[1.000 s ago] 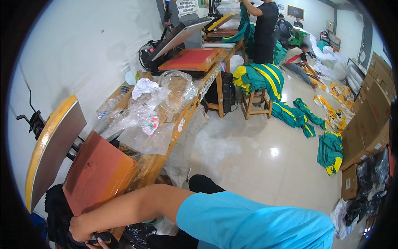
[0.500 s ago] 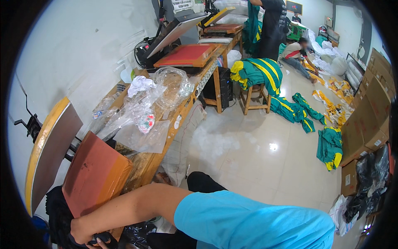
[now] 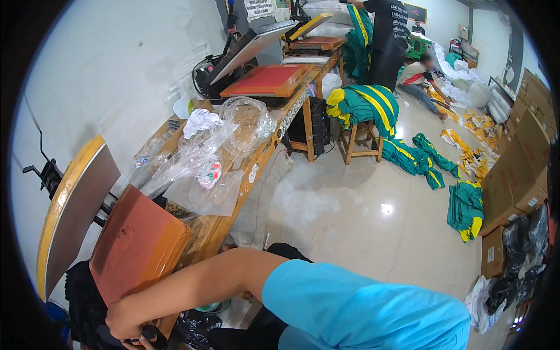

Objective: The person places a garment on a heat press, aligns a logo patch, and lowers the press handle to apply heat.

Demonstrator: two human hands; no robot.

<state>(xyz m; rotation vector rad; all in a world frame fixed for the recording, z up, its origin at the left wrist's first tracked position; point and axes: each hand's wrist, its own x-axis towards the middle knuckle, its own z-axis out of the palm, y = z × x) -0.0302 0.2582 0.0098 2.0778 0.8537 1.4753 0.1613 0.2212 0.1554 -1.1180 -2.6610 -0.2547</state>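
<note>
My right arm, in a light blue sleeve, crosses to the lower left. There my right hand [image 3: 121, 322] curls over a bunch of black cloth [image 3: 105, 333], beside the near corner of a heat press's orange-red pad [image 3: 137, 245]. Part of the cloth hangs past the pad's left corner, and my finger ends are partly hidden in it. A few fingertips [image 3: 139, 344] show at the bottom edge, next to the black material; I cannot tell which hand they belong to. The rest of my left hand does not show. The press's upper plate [image 3: 79, 216] is raised beside the pad.
Clear plastic bags [image 3: 195, 154] lie on the wooden bench [image 3: 224, 219]. Farther along stands another open press [image 3: 265, 80]. Green and yellow garments [image 3: 370, 108] cover a stool; more lie on the floor. Cardboard boxes [image 3: 513, 175] line the right. Two people work at the back.
My right hand has shifted slightly right and up in the picture, still at the black cloth. At the back, the standing person's green and yellow garment now hangs more spread out.
</note>
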